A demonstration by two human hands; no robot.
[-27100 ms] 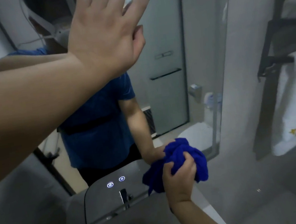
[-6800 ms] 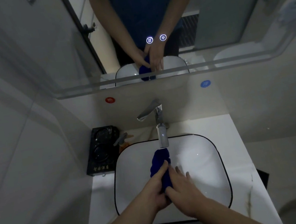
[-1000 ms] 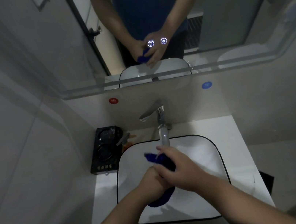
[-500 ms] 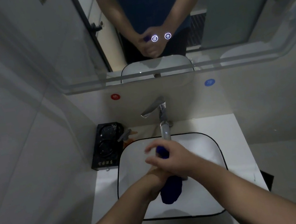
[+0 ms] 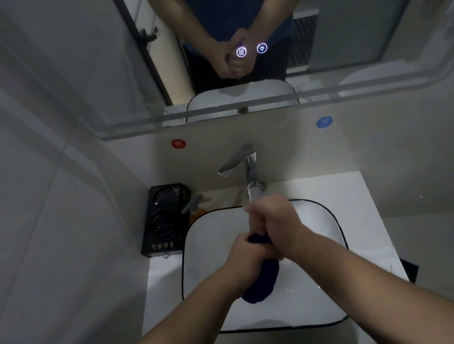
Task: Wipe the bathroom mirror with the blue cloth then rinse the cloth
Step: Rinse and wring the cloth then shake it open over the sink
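dim grey-tiled bathroom; white tabletop (image 5: pixel 354 205) carries a basin (image 5: pixel 210 248), faucet (image 5: pixel 249 168) at 12 o'clock, black tray (image 5: pixel 165 222) at 10 o'clock. left hand (image 5: pixel 245 256) and right hand (image 5: pixel 279 224) both grip the blue cloth (image 5: pixel 262 286) over the basin.

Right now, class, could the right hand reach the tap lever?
Probably yes: nothing stands between the right hand and the tap lever, though it grips the blue cloth and must let go.
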